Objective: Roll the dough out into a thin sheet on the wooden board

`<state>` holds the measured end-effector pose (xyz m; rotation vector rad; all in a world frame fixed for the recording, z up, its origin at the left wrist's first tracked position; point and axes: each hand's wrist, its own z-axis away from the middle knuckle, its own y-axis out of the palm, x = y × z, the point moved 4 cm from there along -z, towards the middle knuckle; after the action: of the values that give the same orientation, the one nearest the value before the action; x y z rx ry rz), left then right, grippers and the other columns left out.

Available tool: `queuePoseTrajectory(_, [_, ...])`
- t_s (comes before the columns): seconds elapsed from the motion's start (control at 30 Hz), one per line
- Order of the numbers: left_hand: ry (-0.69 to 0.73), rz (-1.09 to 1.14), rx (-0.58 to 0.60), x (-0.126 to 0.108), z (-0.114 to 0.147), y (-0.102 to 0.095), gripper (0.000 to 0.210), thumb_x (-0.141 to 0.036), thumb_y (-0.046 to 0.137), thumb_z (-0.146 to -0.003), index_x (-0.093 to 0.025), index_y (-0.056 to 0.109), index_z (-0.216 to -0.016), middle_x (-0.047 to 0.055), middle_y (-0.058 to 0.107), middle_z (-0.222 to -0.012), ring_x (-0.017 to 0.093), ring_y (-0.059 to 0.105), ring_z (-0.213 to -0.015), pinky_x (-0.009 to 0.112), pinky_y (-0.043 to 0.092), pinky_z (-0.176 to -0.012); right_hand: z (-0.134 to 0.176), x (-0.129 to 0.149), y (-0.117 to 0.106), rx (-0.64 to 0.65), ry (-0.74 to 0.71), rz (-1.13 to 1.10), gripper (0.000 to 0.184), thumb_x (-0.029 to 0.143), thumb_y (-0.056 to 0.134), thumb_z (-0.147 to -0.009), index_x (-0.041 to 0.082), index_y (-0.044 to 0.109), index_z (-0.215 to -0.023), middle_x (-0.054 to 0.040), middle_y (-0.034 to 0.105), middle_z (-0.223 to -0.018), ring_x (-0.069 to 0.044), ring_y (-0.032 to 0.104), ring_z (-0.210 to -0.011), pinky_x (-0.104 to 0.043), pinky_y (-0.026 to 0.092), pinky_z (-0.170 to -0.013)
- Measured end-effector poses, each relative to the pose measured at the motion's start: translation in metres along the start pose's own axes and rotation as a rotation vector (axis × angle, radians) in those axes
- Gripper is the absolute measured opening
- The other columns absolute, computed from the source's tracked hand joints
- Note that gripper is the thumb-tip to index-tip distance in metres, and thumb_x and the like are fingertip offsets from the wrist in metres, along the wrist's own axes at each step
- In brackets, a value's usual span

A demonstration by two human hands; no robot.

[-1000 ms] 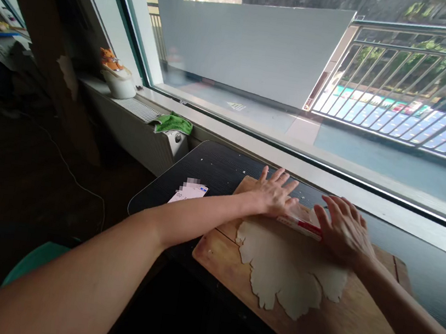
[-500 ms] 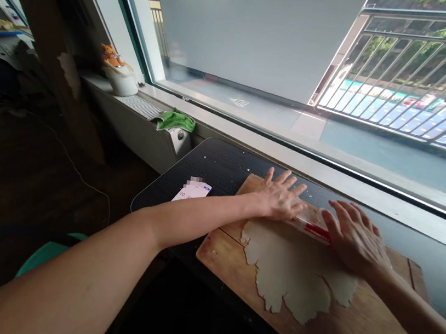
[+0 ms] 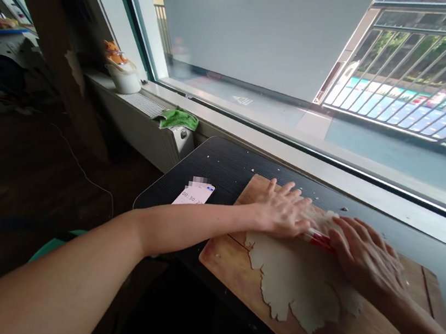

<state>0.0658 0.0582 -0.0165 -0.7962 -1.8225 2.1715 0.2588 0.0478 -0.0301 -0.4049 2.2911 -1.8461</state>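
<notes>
A thin, ragged-edged sheet of dough [image 3: 293, 282] lies on a wooden board [image 3: 221, 266]. Across its far part rests a roller with a red label [image 3: 320, 240], mostly covered by my hands. My left hand [image 3: 285, 212] presses on the roller's left end, fingers stretched out and spread. On the other end lies my right hand [image 3: 370, 257], palm down, fingers extended and slightly blurred. Neither hand is wrapped round the roller. Some dough [image 3: 326, 219] shows beyond the roller, between the hands.
On the dark table [image 3: 223, 161] lies a phone [image 3: 196, 194] showing a timer, left of the board. Small crumbs dot the table's far side. A radiator [image 3: 156, 135] with a green cloth [image 3: 180, 119] and a white pot [image 3: 123, 77] stands by the window.
Both hands have moved slightly nearer to me with the roller between them, over the dough. The whole view has shifted a little.
</notes>
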Motion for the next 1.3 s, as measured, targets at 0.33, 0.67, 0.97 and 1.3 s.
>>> queuePoseTrajectory(0.33, [-0.123, -0.017, -0.051, 0.011, -0.018, -0.01, 0.067, -0.052, 0.024, -0.1, -0.014, 0.032, -0.154, 0.015, 0.032, -0.161, 0.032, 0.014, -0.152, 0.062, 0.01, -0.119, -0.026, -0.007, -0.002, 0.076, 0.177, 0.004, 0.061, 0.051, 0.023, -0.098, 0.016, 0.051, -0.14, -0.0166, 0.05, -0.147, -0.034, 0.041, -0.139, -0.053, 0.04, -0.108])
queuePoseTrajectory(0.67, [-0.124, -0.073, -0.117, 0.013, -0.029, -0.011, 0.062, -0.046, 0.027, -0.101, -0.013, 0.032, -0.154, 0.013, 0.024, -0.164, 0.029, 0.012, -0.153, 0.059, 0.008, -0.121, -0.03, -0.013, 0.003, -0.025, 0.185, -0.01, 0.062, 0.055, 0.025, -0.098, 0.016, 0.051, -0.14, -0.0173, 0.05, -0.147, -0.035, 0.041, -0.137, -0.056, 0.038, -0.107])
queuePoseTrajectory(0.97, [0.189, -0.097, -0.167, -0.028, 0.076, 0.027, 0.065, -0.051, 0.034, -0.099, -0.014, 0.036, -0.153, 0.011, 0.033, -0.16, 0.025, 0.021, -0.151, 0.052, 0.008, -0.123, 0.101, 0.016, -0.003, -0.134, -0.117, 0.032, 0.057, 0.046, 0.032, -0.099, 0.018, 0.041, -0.148, -0.0136, 0.052, -0.147, -0.028, 0.039, -0.141, -0.048, 0.034, -0.112])
queuePoseTrajectory(1.3, [-0.014, -0.132, -0.084, -0.017, 0.025, 0.003, 0.062, -0.045, 0.029, -0.102, -0.009, 0.035, -0.152, 0.016, 0.03, -0.161, 0.029, 0.022, -0.15, 0.055, 0.013, -0.121, 0.045, 0.024, -0.017, 0.008, 0.122, 0.0, 0.054, 0.044, 0.028, -0.1, 0.016, 0.054, -0.138, -0.0174, 0.053, -0.146, -0.035, 0.04, -0.14, -0.056, 0.036, -0.108])
